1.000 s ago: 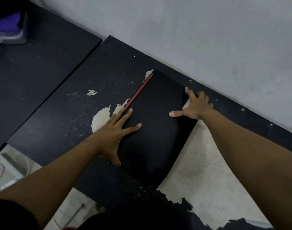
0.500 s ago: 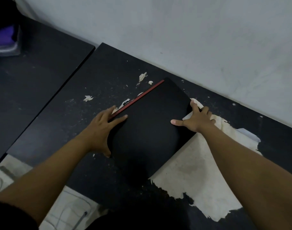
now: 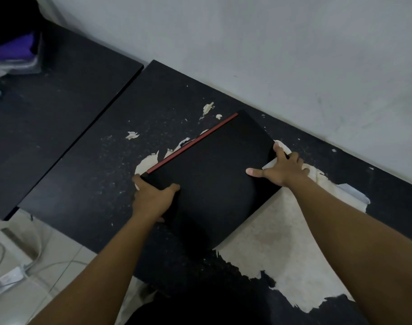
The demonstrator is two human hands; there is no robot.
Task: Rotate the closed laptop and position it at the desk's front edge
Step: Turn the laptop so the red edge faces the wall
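A closed black laptop [image 3: 214,179] with a red strip along its far-left edge lies skewed on the black desk [image 3: 87,184], one corner toward the wall and one toward the front edge. My left hand [image 3: 153,198] grips its near-left corner, thumb on the lid and fingers wrapped under the edge. My right hand [image 3: 282,170] holds the right edge, thumb lying flat on the lid and fingers curled over the side.
The desk top has large peeled patches [image 3: 282,249] showing pale board at the right and front. A second black desk [image 3: 59,95] adjoins on the left with a purple item [image 3: 15,50] on it. The grey wall [image 3: 294,55] runs close behind. Cables [image 3: 10,273] lie on the tiled floor.
The laptop has turned further, its red edge swinging round. My left hand slid from flat beside the lid to gripping the near-left corner. My right hand stayed on the right edge.
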